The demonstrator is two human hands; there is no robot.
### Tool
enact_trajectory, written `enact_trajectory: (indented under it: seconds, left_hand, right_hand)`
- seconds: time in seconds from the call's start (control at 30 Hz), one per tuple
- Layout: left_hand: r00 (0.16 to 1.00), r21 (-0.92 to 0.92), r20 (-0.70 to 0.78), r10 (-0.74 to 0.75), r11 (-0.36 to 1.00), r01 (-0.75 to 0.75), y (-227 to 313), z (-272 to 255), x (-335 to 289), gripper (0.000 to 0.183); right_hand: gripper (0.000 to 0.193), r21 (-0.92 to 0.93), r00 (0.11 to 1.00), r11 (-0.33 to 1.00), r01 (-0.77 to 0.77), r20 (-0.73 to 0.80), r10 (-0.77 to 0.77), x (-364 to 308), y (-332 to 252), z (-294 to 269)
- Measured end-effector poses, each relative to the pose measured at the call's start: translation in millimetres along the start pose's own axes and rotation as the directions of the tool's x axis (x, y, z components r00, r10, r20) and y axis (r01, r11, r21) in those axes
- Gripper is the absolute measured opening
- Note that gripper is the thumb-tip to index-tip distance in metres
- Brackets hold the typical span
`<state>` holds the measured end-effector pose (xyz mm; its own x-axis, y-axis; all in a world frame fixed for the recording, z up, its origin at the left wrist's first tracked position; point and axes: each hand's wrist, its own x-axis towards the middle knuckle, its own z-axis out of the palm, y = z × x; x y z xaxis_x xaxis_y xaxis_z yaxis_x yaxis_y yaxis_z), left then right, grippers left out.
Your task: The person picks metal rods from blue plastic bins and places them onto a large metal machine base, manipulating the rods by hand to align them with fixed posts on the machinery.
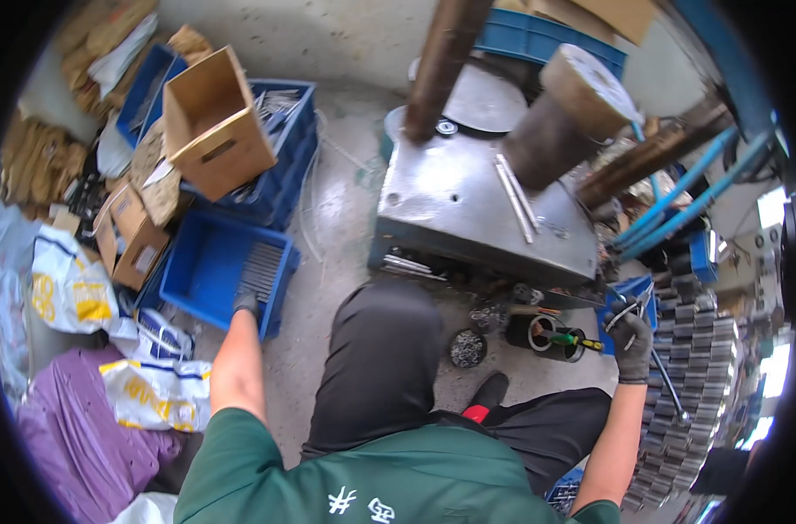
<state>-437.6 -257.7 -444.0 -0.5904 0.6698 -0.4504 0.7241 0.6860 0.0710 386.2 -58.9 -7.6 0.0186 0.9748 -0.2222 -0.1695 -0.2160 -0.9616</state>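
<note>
My left hand [246,304], in a dark glove, reaches over the near side of a blue crate [193,288]. It is at the near end of a row of grey metal rods [260,269] lying in that crate. Its fingers are too small and dark to make out. On the right, my right hand [631,336], in a grey glove, has its fingers curled round a thin silver metal rod [623,313]. That hand is over a small blue bin [647,293]. A long metal bar with a rounded end [673,391] slants down beside it.
Ahead stands a steel press table [433,188] with thick columns and two loose rods [515,199] on top. Below are a bowl of small metal parts [468,348] and a green-handled tool [559,337]. Cartons [219,157], sacks and bags crowd the left; stacked metal parts [690,375] rise at right.
</note>
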Motion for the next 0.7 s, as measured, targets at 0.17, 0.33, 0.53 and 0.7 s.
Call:
enact_trajectory:
  seconds: [0.17, 0.33, 0.53, 0.7]
  left_hand:
    - [0.964, -0.914, -0.006, -0.265, 0.393, 0.102, 59, -84, 21, 0.016]
    - [0.86, -0.829, -0.467, 0.206, 0.236, -0.507, 217, -260, -90, 0.018]
    - [0.583, -0.68, -0.366, 0.726, 0.219, -0.7, 418, -371, -231, 0.023]
    - [0.388, -0.291, -0.236, 0.891, 0.316, -0.903, 516, -338, -259, 0.042]
  right_hand:
    - [0.032, -0.033, 0.991, 0.991, 0.128, 0.051, -0.126, -10, -28, 21]
    - [0.047, -0.371, 0.966, 0.895, 0.248, 0.161, -0.201, 3, -51, 67]
    - [0.032, -0.396, 0.935, 0.847, 0.354, 0.145, -0.323, 43, -8, 70]
    - [0.031, -0.814, 0.8, 0.294, 0.501, 0.306, -0.516, 66, -3, 82]
